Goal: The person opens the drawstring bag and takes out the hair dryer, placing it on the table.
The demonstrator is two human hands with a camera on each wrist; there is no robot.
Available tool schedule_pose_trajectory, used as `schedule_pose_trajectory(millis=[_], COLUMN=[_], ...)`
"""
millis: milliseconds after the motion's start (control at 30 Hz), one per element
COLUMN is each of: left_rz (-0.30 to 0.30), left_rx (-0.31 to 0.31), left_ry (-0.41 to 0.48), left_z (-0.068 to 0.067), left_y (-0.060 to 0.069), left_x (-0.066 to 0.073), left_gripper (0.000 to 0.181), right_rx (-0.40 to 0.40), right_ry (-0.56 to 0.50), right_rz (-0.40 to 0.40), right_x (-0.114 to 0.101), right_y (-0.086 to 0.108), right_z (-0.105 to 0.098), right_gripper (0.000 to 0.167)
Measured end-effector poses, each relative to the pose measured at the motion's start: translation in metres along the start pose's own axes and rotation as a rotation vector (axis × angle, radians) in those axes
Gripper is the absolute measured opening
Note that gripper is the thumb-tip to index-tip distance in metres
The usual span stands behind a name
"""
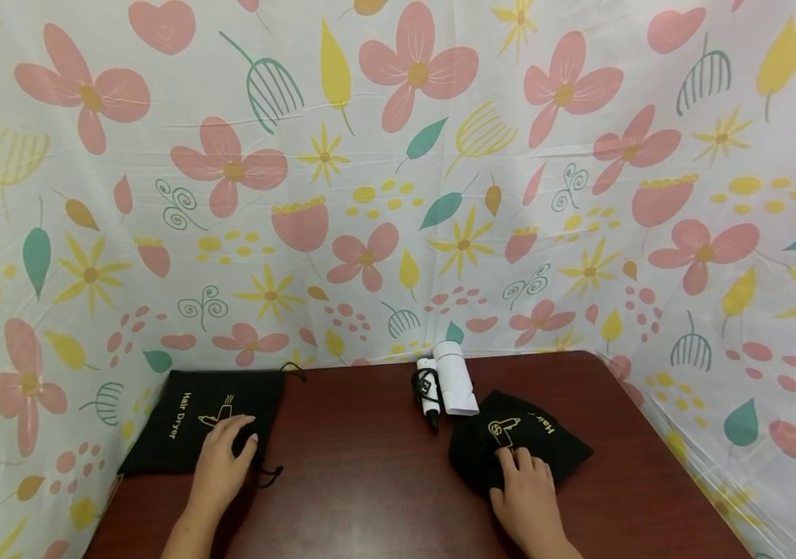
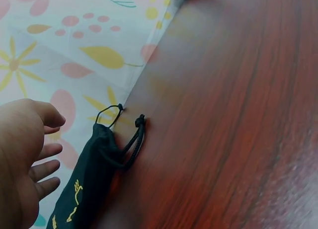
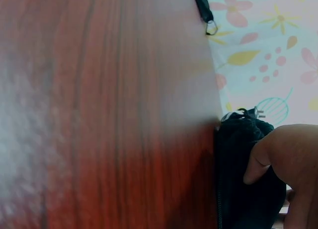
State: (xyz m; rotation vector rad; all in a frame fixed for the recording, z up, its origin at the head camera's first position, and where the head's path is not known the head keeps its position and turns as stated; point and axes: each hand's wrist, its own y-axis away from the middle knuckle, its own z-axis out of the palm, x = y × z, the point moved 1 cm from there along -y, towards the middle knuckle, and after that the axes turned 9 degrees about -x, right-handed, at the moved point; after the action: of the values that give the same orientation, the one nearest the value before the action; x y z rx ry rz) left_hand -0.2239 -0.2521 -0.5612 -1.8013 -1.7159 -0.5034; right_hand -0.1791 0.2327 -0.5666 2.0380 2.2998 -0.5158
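At the right side of the bench [image 1: 363,473], a rumpled, bulging black pouch [image 1: 537,442] lies under the person's right grip [image 1: 526,497]. That grip has closed on the cloth: the right wrist view shows the thumb pressed on the near face and the fingers round the far side. Toward the left end, a flatter black pouch [image 1: 153,446] lies near the left grip [image 1: 221,466], which is loosely spread, thumb well apart from the lightly bent fingers, with nothing between them. Whether its fingertips touch the cloth, I cannot tell.

The flat pouch stretches left to right, with its mouth end facing right; a drawstring loop [image 1: 293,371] sticks out at the far corner and a second cord [image 1: 270,475] at the near one. The rumpled pouch also lies roughly left to right, narrowing to a corner at its right end. Near its far left side, a white hair dryer [image 1: 455,376] points away from the person, a black cord wound round its slimmer part.

Gold lettering on the flat pouch reads "Hair Dryer", running toward the person, beside a dryer outline. The rumpled one bears a similar outline and a legible "Hair"; a fold hides the rest.
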Motion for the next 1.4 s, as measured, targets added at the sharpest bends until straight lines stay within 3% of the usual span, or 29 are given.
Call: schedule_pose_trajectory(millis=[233, 733, 1100, 1400], left_rz=[0.067, 0.048, 0.123, 0.084], left_rx=[0.042, -0.011, 0.054, -0.011], left_ry=[0.004, 0.027, 0.027, 0.073], left_z=[0.008, 0.020, 0.036, 0.045], left_y=[0.002, 0.004, 0.009, 0.014], left_x=[0.007, 0.019, 0.027, 0.036], left_gripper=[0.035, 0.036, 0.033, 0.033], right_rx=[-0.029, -0.029, -0.098, -0.086], right_ry=[0.004, 0.003, -0.009, -0.017], right_rz=[-0.012, -0.043, -0.022, -0.033], right_x=[-0.004, -0.016, -0.026, -0.029], right_y=[0.002, 0.006, 0.007, 0.007], right_z=[0.002, 0.002, 0.002, 0.004], right_gripper=[0.043, 0.042, 0.040, 0.040])
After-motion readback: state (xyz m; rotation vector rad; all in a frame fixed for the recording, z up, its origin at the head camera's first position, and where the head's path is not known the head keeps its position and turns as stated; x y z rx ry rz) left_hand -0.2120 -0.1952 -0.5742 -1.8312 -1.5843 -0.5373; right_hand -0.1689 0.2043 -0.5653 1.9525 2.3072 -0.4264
